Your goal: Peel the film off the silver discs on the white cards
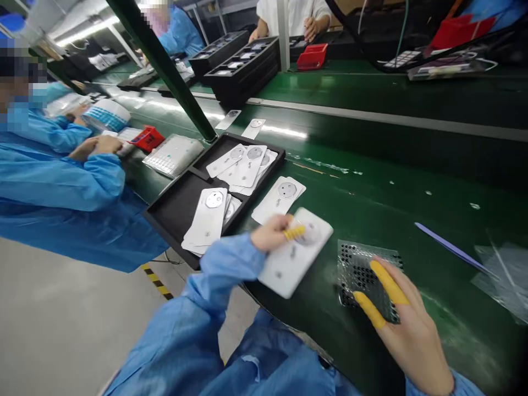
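My left hand (pixel 274 234), a yellow finger cot on it, is closed on the upper edge of a white rectangular panel (pixel 295 264) with a round disc area; both are slightly blurred. My right hand (pixel 404 308), with yellow cots on thumb and index finger, hovers at a clear sheet of small black dots (pixel 350 269). Its thumb and index finger are apart, with nothing visible between them. Whether the fingertips touch the sheet, I cannot tell. Beyond my left hand lie more white panels (pixel 274 201), overlapping on the green bench (pixel 396 220).
A black divided tray (pixel 169 206) at left holds several white panels (pixel 208 217). Rightward lie a purple strip (pixel 449 247) and clear film (pixel 505 280). A green post (pixel 165 71) rises behind the tray. A co-worker in blue (pixel 61 170) sits at left; stacked black trays (pixel 243 77) stand across.
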A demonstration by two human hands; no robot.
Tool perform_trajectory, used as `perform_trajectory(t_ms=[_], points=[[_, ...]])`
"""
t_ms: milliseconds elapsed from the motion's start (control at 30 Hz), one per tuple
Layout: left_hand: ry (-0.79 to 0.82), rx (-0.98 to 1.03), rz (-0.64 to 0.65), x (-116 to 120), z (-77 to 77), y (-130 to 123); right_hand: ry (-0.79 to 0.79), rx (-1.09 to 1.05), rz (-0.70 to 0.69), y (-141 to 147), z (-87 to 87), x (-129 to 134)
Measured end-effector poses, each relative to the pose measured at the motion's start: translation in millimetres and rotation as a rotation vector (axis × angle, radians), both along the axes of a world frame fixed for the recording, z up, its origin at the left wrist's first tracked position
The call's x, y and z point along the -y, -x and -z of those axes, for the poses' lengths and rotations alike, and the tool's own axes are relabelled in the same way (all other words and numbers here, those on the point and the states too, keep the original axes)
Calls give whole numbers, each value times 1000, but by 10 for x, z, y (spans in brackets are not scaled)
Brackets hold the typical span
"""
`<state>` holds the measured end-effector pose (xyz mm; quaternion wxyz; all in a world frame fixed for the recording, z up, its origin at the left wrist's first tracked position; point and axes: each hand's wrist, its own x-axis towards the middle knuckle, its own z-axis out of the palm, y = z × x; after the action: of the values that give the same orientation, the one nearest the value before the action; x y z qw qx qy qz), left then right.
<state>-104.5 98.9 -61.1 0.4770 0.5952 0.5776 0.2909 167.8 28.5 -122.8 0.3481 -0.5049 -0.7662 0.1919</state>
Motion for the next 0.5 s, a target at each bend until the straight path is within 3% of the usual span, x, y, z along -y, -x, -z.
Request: perform_trajectory(t_ms=[100,167,267,333,433,500], points=[[-101,-213,-112,-532,-30,459,-106,115,-36,-163,103,-51],[-138,-346,-171,-798,12,637,-135,125,-35,-220,192,-59],[-164,-471,-179,-939,55,704,-183,120,-20,-228,278,-63],[-202,-518,-170,-832,26,628,-196,105,-4,-208,277,-65],[-277,-485,-213,-393,-16,306,-199,32,20,-163,192,-57],[-168,-217,-201,3,37,-41,-190,-19,30,-120,105,-44]])
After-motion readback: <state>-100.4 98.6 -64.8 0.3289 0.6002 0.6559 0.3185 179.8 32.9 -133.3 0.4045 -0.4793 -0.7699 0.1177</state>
